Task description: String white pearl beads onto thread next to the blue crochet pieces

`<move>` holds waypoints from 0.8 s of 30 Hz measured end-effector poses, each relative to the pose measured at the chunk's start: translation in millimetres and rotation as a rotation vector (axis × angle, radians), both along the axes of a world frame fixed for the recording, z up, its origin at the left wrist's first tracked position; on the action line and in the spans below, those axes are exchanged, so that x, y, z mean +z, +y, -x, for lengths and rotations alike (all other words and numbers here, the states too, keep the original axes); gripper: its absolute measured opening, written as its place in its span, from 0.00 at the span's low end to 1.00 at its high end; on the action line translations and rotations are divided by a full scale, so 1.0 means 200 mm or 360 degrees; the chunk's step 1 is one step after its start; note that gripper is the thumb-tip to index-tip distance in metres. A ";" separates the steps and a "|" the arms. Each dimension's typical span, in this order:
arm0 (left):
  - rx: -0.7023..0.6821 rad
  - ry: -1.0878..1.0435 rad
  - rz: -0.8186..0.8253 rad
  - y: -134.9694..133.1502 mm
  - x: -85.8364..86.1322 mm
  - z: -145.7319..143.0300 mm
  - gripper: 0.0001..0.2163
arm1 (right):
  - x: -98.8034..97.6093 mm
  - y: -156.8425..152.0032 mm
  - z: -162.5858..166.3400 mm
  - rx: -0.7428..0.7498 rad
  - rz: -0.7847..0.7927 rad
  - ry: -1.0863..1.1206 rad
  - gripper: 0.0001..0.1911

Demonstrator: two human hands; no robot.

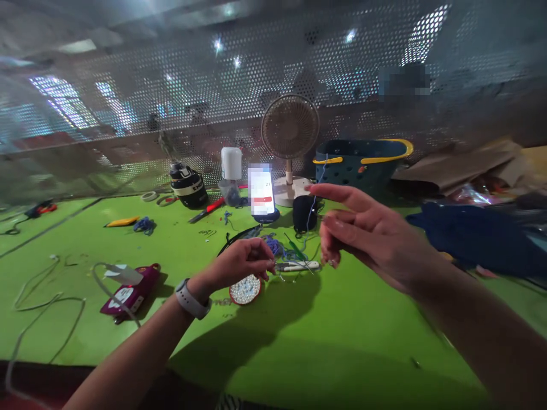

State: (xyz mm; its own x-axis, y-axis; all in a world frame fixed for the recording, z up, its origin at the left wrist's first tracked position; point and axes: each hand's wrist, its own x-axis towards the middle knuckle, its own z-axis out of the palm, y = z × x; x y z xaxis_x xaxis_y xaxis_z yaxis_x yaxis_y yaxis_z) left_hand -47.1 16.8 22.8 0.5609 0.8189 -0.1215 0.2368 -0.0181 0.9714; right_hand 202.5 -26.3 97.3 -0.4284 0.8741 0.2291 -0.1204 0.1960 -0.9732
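My left hand (248, 259) is closed in a pinch over the middle of the table; what its fingertips hold is too small to make out. My right hand (363, 233) is raised on the right, index finger stretched out, the others curled toward the thumb. A light blue yarn strand (315, 200) runs past that index fingertip. Between the hands lie a tool with a white handle (303, 266), a green slim tool (294, 247) and a tangle of purple-blue yarn (273, 245). Below my left hand is a round red-rimmed dish of pearly beads (245, 290).
Behind stand a lit phone (265, 193), a fan (290, 128), a dark ball of yarn (305, 213), a basket with yellow handles (359, 165) and a black bottle (188, 185). Left lie a maroon pouch (143, 287), cables and a yellow cutter (122, 222). Dark blue fabric (474, 239) lies right.
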 end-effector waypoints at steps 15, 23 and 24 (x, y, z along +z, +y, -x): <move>-0.0112 0.0486 -0.1138 -0.09 0.12 -0.07 0.07 | 0.20 0.02 0.14 -0.0056 -0.0291 -0.0259 0.11; -0.0033 0.0481 -0.1314 -0.08 0.15 -0.09 0.08 | 0.20 0.05 0.11 -0.0213 -0.0319 -0.0250 0.08; -0.0034 0.0462 -0.1309 -0.08 0.16 -0.09 0.07 | 0.20 0.06 0.11 -0.0215 -0.0329 -0.0258 0.08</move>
